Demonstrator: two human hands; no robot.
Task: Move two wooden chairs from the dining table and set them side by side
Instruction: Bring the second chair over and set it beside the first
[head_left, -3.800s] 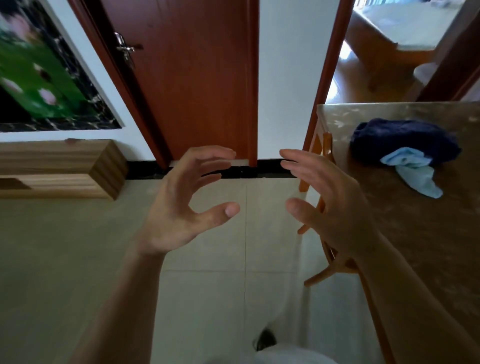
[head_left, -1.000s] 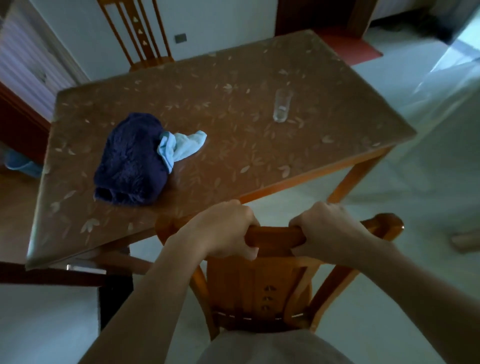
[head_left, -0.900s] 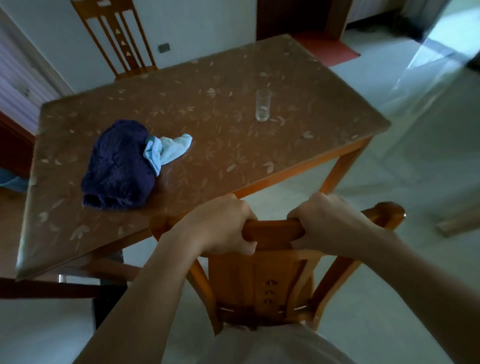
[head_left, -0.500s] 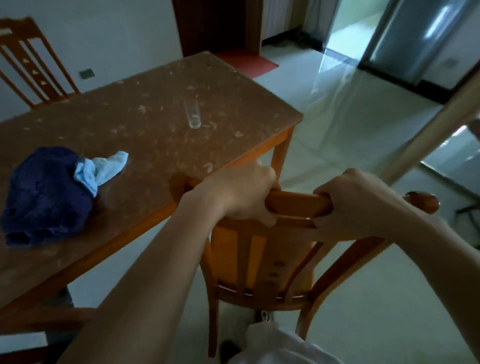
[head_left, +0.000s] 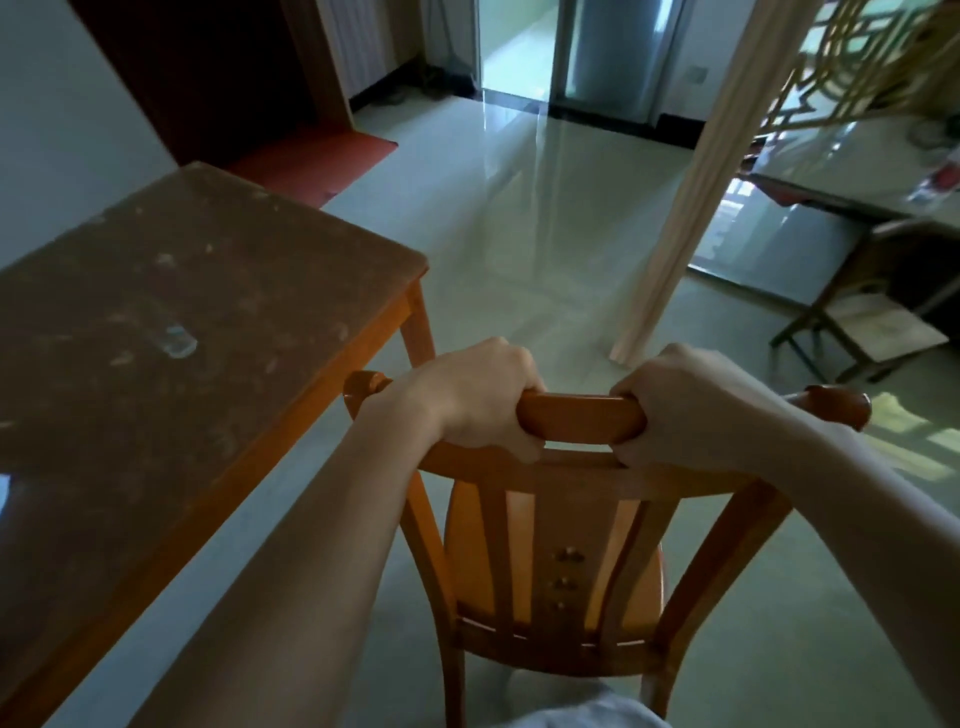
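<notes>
Wooden chair (head_left: 566, 561) gripped by its top rail, clear of the counter (head_left: 171, 322).

Left hand (head_left: 470, 397) and right hand (head_left: 685, 410) each wrap the rail, fingers curled tight around it. The chair sits at 6 o'clock in view, the counter at 9 o'clock, open floor (head_left: 524, 218) toward 12 o'clock. Judged step: carrying the first chair out. Next move calls for choosing a clear floor spot and setting it down level. Chair feet are cut off below; a blurred glass (head_left: 179, 340) shows on the counter; no second chair is visible.
</notes>
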